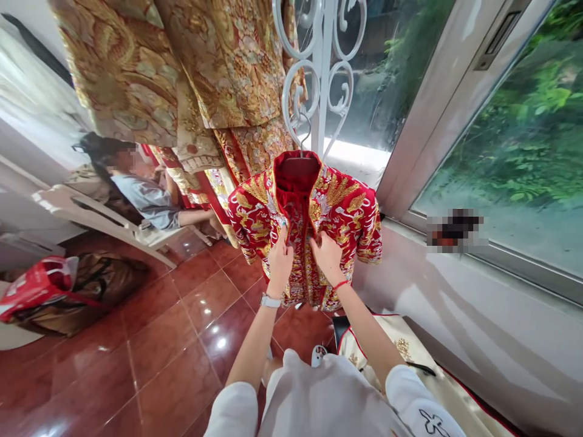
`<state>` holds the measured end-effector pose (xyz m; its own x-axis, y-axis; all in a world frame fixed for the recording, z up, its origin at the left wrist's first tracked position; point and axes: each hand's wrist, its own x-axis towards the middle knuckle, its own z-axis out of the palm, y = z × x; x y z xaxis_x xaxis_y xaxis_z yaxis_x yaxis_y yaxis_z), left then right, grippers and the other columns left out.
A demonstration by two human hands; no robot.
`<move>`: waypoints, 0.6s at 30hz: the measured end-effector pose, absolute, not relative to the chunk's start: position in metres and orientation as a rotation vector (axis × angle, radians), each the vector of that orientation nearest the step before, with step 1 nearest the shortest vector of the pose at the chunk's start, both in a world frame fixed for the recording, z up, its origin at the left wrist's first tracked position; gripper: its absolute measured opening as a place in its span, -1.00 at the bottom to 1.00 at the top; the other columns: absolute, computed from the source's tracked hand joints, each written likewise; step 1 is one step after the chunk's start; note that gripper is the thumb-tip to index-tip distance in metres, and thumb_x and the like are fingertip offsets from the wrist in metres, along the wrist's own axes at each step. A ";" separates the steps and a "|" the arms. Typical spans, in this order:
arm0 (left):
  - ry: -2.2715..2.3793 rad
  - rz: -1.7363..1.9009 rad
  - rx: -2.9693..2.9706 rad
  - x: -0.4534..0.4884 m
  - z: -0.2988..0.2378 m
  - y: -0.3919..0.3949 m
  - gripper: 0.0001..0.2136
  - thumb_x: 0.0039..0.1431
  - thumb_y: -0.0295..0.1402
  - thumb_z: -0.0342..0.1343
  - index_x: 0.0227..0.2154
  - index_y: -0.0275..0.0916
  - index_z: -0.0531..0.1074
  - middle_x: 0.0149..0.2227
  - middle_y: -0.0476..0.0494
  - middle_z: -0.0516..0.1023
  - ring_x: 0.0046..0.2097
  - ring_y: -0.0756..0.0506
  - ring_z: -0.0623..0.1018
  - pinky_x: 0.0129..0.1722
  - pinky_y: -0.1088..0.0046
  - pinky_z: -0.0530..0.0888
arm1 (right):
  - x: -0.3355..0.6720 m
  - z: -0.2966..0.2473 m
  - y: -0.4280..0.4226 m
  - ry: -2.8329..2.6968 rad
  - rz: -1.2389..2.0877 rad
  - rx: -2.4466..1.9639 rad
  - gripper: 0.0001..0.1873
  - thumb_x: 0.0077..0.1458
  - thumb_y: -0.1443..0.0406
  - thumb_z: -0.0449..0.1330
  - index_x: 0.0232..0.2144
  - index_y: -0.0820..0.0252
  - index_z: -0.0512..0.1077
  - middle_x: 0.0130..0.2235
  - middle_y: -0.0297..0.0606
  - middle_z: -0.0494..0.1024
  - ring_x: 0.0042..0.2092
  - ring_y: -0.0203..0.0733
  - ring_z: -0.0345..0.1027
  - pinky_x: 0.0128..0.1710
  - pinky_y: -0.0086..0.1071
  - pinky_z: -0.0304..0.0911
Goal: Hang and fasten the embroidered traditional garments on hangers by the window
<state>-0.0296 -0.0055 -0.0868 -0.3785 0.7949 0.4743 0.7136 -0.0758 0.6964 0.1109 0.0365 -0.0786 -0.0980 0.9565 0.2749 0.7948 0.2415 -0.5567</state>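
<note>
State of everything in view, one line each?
Red jacket: on hanger, front parted at collar.
Left hand: holding jacket's front edge.
Right hand: holding opposite front edge.
Gold garments: hanging.
Chair: occupied by a person.
Brown bag: partly hidden by red bag.
Window: open or shut, can't tell.

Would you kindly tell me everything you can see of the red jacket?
The red jacket has a stand collar and short sleeves, its shiny-looking fabric densely embroidered in gold and silvery white. It hangs upright on a hanger before white scrollwork, front parted at the neck. The left hand and right hand grip its opposite front edges.
</note>
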 end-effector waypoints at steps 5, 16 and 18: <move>1.821 1.535 1.687 -0.012 -0.065 -0.012 -0.34 0.07 -0.54 -0.01 0.31 -0.23 0.17 -0.55 0.14 0.13 -0.49 0.02 0.22 -0.40 0.52 0.27 | 0.114 -0.061 0.033 -2.065 0.411 -1.303 -0.75 0.29 0.29 -0.06 -0.32 0.17 0.40 -0.35 -0.16 0.56 -0.35 -0.14 0.41 -0.35 -0.36 0.14; 1.753 1.839 1.719 -0.048 -0.061 -0.019 -0.79 0.23 -0.42 0.00 -0.12 -0.25 0.46 -0.29 -0.10 0.47 -0.20 -0.09 0.48 -0.09 0.29 0.45 | 0.184 -0.050 0.068 -1.802 0.411 -1.111 -0.72 0.22 0.19 0.02 -0.13 0.18 0.42 -0.18 -0.15 0.54 -0.17 -0.12 0.37 -0.12 -0.28 0.28; 1.987 2.244 1.433 -0.093 -0.044 -0.020 -0.85 0.25 -0.32 0.01 -0.23 -0.26 0.42 -0.12 -0.21 0.49 0.01 -0.17 0.45 0.11 0.14 0.36 | 0.211 -0.035 0.099 -1.631 0.279 -1.140 -0.61 0.22 0.17 0.00 0.03 0.18 0.37 0.01 -0.06 0.48 0.03 -0.04 0.31 0.10 -0.13 0.20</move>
<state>-0.0930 -0.0195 -0.0438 -0.6147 0.3907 0.6851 0.6327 -0.2743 0.7242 0.2111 0.0990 -0.0349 0.0341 0.7817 0.6228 0.5299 0.5142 -0.6744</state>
